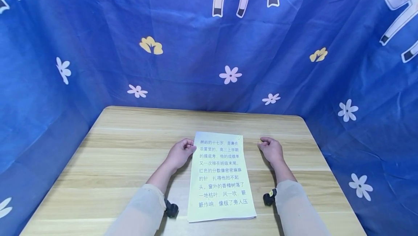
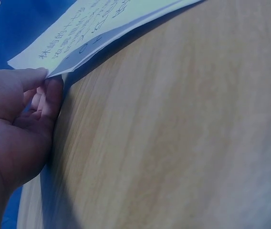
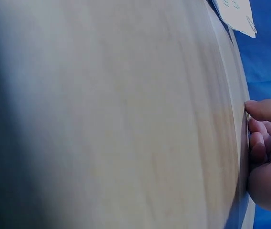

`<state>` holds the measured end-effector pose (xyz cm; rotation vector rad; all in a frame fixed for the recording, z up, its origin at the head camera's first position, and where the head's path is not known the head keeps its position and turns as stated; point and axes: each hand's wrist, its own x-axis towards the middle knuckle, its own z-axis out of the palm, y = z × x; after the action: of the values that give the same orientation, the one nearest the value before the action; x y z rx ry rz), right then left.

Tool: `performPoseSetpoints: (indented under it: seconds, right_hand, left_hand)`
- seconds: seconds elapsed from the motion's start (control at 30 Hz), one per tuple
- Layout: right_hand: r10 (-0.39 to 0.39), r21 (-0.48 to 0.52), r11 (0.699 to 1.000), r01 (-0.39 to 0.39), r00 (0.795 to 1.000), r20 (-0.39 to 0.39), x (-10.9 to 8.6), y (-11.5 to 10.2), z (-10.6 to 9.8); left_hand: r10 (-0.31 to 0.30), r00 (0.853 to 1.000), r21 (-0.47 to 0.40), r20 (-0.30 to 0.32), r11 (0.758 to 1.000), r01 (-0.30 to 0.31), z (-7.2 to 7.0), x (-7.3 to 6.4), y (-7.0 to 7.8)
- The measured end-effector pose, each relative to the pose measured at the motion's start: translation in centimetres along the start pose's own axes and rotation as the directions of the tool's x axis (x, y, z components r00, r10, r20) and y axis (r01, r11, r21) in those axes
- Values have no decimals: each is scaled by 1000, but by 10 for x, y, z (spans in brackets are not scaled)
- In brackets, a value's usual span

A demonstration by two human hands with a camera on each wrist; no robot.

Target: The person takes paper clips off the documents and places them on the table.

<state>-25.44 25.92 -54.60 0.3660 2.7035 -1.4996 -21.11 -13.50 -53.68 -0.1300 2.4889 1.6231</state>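
Blue flowered cloth [image 1: 98,47] hanging all round, pale wooden table [image 1: 130,156] filling the lower half of the head view. Lying lower centre, long axis running top to bottom of frame: printed paper sheets [image 1: 220,178], upper left corner being pinched by the left hand [image 1: 179,154], thumb and fingertips closed on it in the left wrist view. Resting just right of the sheets, clear of them, fingers curled against the wood and seemingly holding nothing: right hand [image 1: 271,150].

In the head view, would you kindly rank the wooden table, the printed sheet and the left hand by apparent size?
1. wooden table, by far the largest.
2. printed sheet, mid-sized.
3. left hand, smallest; it touches the sheet's upper left edge, at similar distance, so the ranking holds.
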Motion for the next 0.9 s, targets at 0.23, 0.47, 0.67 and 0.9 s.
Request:
performPoseSetpoints:
  seconds: [0.23, 0.47, 0.67, 0.9]
  right_hand:
    - [75, 204, 976, -78, 997, 19, 0, 1, -10]
    - [110, 358, 925, -128, 991, 71, -2, 0, -20]
    - [105, 557, 820, -131, 991, 79, -2, 1, -23]
    - [111, 745, 656, -122, 992, 64, -9, -8, -26]
  left_hand:
    - [9, 1000, -8, 0, 1000, -9, 1, -1, 0]
    - [10, 1000, -4, -4, 1000, -10, 1, 0, -1]
    - [-10, 1000, -5, 2, 1000, 10, -1, -1, 0]
    - [-17, 1000, -36, 24, 999, 18, -1, 1, 0]
